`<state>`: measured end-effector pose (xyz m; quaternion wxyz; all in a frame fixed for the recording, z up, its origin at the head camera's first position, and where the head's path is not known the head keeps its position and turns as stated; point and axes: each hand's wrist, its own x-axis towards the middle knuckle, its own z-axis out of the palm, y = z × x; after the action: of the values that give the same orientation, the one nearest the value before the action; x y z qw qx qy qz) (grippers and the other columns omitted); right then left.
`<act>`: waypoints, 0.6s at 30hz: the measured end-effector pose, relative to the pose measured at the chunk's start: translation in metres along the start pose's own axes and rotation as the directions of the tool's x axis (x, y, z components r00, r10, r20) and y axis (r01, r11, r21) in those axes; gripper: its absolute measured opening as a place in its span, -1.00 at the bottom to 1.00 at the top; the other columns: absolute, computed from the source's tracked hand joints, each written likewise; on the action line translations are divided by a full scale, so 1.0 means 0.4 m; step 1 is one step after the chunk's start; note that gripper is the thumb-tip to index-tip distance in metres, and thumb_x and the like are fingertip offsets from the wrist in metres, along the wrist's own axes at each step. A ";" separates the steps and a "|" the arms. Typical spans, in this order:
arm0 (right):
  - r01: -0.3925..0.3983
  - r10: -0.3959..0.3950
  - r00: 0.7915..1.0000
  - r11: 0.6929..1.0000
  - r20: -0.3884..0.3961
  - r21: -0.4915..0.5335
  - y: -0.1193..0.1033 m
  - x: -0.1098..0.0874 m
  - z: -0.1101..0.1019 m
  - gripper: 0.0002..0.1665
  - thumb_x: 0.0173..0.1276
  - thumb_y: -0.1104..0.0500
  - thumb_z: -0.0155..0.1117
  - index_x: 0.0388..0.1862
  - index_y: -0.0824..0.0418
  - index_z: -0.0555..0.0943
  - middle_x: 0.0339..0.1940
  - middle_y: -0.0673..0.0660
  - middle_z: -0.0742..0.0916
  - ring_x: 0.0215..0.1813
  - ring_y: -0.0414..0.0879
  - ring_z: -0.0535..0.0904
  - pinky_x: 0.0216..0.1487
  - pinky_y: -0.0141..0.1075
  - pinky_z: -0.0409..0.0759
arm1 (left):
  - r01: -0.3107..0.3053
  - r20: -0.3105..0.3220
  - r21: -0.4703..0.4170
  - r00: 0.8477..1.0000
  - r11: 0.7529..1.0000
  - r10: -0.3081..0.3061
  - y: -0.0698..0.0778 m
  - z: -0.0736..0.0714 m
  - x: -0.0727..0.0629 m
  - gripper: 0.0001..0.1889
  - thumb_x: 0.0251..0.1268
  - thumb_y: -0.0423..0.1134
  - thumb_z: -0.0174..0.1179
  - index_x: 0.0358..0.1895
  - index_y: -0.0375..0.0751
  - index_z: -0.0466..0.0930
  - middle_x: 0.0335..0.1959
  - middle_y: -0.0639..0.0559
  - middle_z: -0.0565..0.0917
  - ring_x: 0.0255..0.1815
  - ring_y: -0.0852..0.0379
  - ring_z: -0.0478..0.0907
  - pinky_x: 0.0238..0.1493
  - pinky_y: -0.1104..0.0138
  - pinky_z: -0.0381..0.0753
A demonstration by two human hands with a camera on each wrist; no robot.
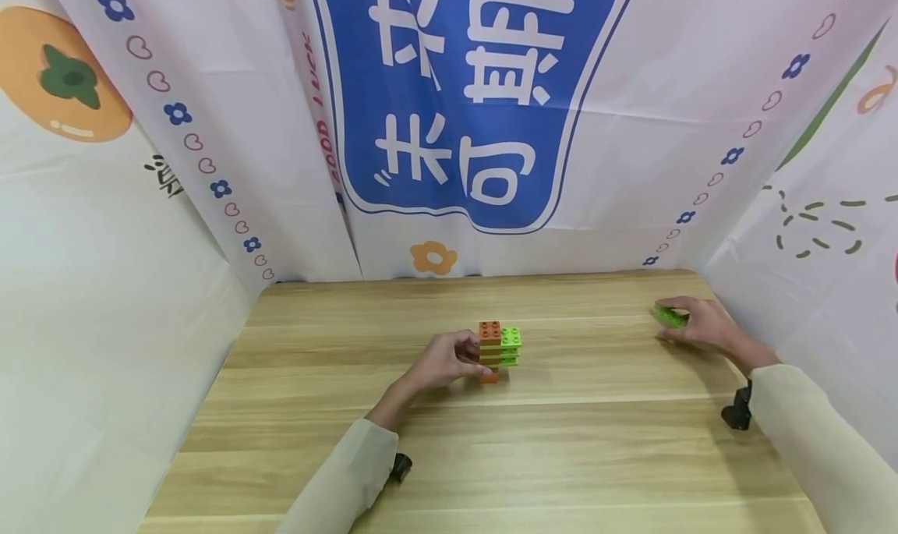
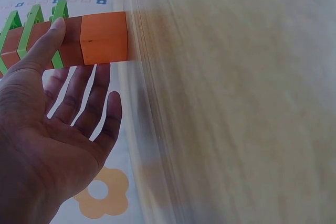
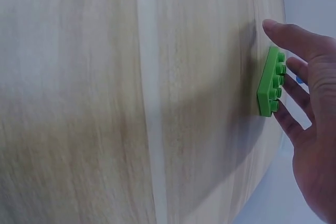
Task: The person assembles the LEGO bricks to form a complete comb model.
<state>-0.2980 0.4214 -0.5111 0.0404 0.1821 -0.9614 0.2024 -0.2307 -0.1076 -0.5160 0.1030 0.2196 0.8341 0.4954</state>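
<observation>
Near the middle of the table stands a stack of building blocks [image 1: 489,352], orange-brown blocks alternating with thin green plates that stick out to the right. My left hand [image 1: 443,360] holds it from the left side. In the left wrist view the thumb lies across the stack [image 2: 105,38] and the other fingers are behind it. At the far right of the table, my right hand [image 1: 701,327] is around a green studded plate [image 1: 670,316]. The right wrist view shows this green plate [image 3: 271,82] on the tabletop, the thumb apart from it and the fingers beside its studs.
The wooden table [image 1: 435,448] reaches back to a printed white cloth [image 1: 617,199] hanging upright behind it. More cloth [image 1: 835,292] hangs along the right side, close to my right hand. A dark wrist device [image 1: 737,411] sits at the right cuff.
</observation>
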 end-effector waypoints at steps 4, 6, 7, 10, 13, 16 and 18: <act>0.004 -0.004 1.000 0.999 0.002 0.048 -0.009 0.000 0.007 -0.24 0.18 0.05 0.72 0.27 0.37 0.66 0.18 0.53 0.71 0.15 0.48 0.65 0.07 0.28 0.64 | 0.003 -0.001 -0.001 1.000 1.000 -0.003 -0.001 0.000 -0.001 -0.65 0.20 -0.23 0.60 -0.02 -0.21 0.70 -0.15 0.04 0.76 -0.19 0.18 0.68 -0.12 0.37 0.71; 0.008 -0.008 1.000 0.998 0.007 0.069 -0.013 0.002 0.011 -0.24 0.19 0.07 0.71 0.28 0.39 0.65 0.16 0.52 0.72 0.16 0.47 0.66 0.07 0.27 0.64 | 0.001 -0.001 0.001 1.000 1.000 -0.001 -0.001 0.000 -0.001 -0.65 0.20 -0.23 0.60 -0.02 -0.22 0.69 -0.15 0.04 0.76 -0.19 0.17 0.68 -0.13 0.37 0.70; 0.010 -0.011 1.000 0.997 0.013 0.080 -0.015 0.003 0.013 -0.24 0.20 0.08 0.71 0.29 0.41 0.64 0.15 0.53 0.72 0.16 0.47 0.66 0.08 0.27 0.63 | -0.001 -0.002 0.001 1.000 1.000 0.001 -0.002 0.000 -0.001 -0.65 0.20 -0.23 0.60 -0.02 -0.22 0.69 -0.15 0.03 0.76 -0.19 0.18 0.67 -0.13 0.37 0.70; 0.016 -0.018 1.000 0.997 0.015 0.079 -0.016 0.004 0.014 -0.24 0.21 0.10 0.70 0.28 0.45 0.63 0.14 0.53 0.72 0.15 0.47 0.66 0.07 0.27 0.63 | -0.008 -0.003 0.003 1.000 1.000 0.008 -0.002 0.000 -0.001 -0.65 0.20 -0.23 0.60 -0.02 -0.22 0.69 -0.16 0.03 0.76 -0.20 0.17 0.67 -0.14 0.37 0.70; 0.018 -0.018 1.000 0.998 0.007 0.068 -0.016 0.001 0.014 -0.28 0.22 0.15 0.68 0.26 0.47 0.64 0.11 0.52 0.74 0.13 0.44 0.68 0.09 0.26 0.63 | -0.011 -0.002 0.010 1.000 1.000 0.011 0.000 -0.001 -0.001 -0.65 0.20 -0.23 0.60 -0.03 -0.21 0.70 -0.16 0.05 0.76 -0.21 0.18 0.67 -0.14 0.38 0.69; 0.026 -0.027 1.000 0.998 0.000 0.060 -0.013 -0.002 0.013 -0.34 0.20 0.20 0.67 0.21 0.49 0.66 0.05 0.49 0.77 0.08 0.41 0.71 0.07 0.22 0.64 | -0.012 -0.001 0.017 1.000 1.000 0.012 0.003 -0.001 -0.002 -0.66 0.21 -0.22 0.60 -0.03 -0.20 0.70 -0.17 0.05 0.77 -0.21 0.19 0.66 -0.15 0.38 0.69; 0.033 -0.033 0.999 0.998 -0.006 0.053 -0.012 -0.004 0.014 -0.38 0.19 0.23 0.66 0.19 0.47 0.68 0.02 0.46 0.78 0.05 0.38 0.73 0.06 0.21 0.65 | -0.010 -0.001 0.019 1.000 1.000 0.010 0.004 -0.001 -0.002 -0.67 0.21 -0.22 0.60 -0.03 -0.19 0.70 -0.16 0.06 0.76 -0.21 0.19 0.66 -0.14 0.38 0.69</act>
<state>-0.2948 0.4158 -0.5145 0.0415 0.1983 -0.9524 0.2277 -0.2297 -0.1077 -0.5144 0.0979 0.2245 0.8376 0.4883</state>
